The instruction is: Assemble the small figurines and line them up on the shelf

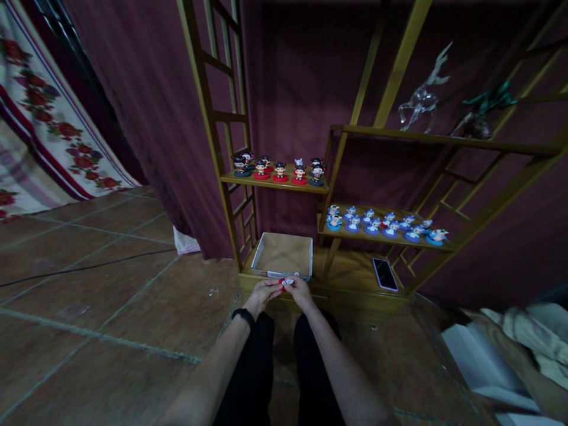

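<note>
A small figurine point(287, 282) with a red base and a whitish part is held between my two hands, in front of the low shelf. My left hand point(262, 294), with a dark band on the wrist, pinches its red side. From the other side, the fingers of my right hand point(300, 291) close on the whitish part. Just beyond my hands lies an open shallow cardboard box point(284, 251). Above it, several black-haired figurines point(280, 171) on red or dark bases stand on the upper left shelf point(273, 182).
Several blue and purple figurines point(373, 225) stand on the right shelf point(386, 236). Below lies a phone point(384, 274). A clear glass deer point(421, 100) and a green ornament point(483, 109) occupy the top shelf. A white box point(486, 361) is on the floor at right; a cable point(89, 268) runs left.
</note>
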Demonstrator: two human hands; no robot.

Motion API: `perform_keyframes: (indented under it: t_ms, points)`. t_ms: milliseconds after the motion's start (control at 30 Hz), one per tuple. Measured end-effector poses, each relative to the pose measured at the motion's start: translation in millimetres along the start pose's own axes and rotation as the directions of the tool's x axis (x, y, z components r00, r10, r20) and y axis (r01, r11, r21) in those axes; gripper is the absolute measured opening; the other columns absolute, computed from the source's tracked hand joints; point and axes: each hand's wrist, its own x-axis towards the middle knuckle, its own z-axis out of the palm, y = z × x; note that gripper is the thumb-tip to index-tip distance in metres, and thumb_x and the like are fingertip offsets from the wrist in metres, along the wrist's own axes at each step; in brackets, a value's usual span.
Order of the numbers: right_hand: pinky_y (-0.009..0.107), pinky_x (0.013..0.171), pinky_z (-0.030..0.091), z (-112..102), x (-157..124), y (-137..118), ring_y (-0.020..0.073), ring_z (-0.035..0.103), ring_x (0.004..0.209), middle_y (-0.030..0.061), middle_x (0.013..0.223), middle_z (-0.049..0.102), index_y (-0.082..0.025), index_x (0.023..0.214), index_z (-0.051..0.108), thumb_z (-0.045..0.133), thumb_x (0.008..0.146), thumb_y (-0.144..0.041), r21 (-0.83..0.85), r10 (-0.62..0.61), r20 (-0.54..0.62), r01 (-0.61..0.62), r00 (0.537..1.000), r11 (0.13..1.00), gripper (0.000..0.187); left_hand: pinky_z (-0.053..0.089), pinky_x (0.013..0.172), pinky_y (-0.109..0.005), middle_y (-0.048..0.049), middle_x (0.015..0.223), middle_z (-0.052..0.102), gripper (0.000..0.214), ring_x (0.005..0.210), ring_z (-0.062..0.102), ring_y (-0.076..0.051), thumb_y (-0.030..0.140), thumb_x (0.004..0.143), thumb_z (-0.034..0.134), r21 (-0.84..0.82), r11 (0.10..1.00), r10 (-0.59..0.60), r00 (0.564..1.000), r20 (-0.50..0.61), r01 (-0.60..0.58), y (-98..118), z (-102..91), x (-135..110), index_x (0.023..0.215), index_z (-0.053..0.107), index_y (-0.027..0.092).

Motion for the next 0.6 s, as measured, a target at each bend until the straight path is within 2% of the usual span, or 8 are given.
perform_keyframes:
  t_ms: [300,600]
  points:
    - [0.034,0.081,0.044,-1.1,-2.4,-5.7,0.0196,0.061,0.082,0.0012,0.084,0.067,-0.022,0.081,0.061,0.061,0.06,-0.026,-0.026,0.016,-0.041,-0.017,0.999,1.0,0.021,0.051,0.07,-0.024,-0.0082,0.073,0.069,0.025,0.068,0.065,-0.015,0.006,0.053,0.076,-0.022,1.0,-0.011,1.0,-0.017,0.011,1.6,5.8,-2.5,0.077,0.068,0.008]
    - [0.034,0.08,0.045,-1.3,-3.8,-7.5,0.0196,0.061,0.081,0.0008,0.081,0.067,-0.021,0.078,0.061,0.062,0.059,-0.028,-0.007,0.011,-0.056,-0.012,0.998,1.0,0.021,0.051,0.072,-0.024,-0.0082,0.075,0.069,0.027,0.072,0.065,-0.015,0.005,0.053,0.076,-0.043,0.999,-0.021,1.0,-0.002,0.021,-1.0,3.6,1.3,0.078,0.067,0.008]
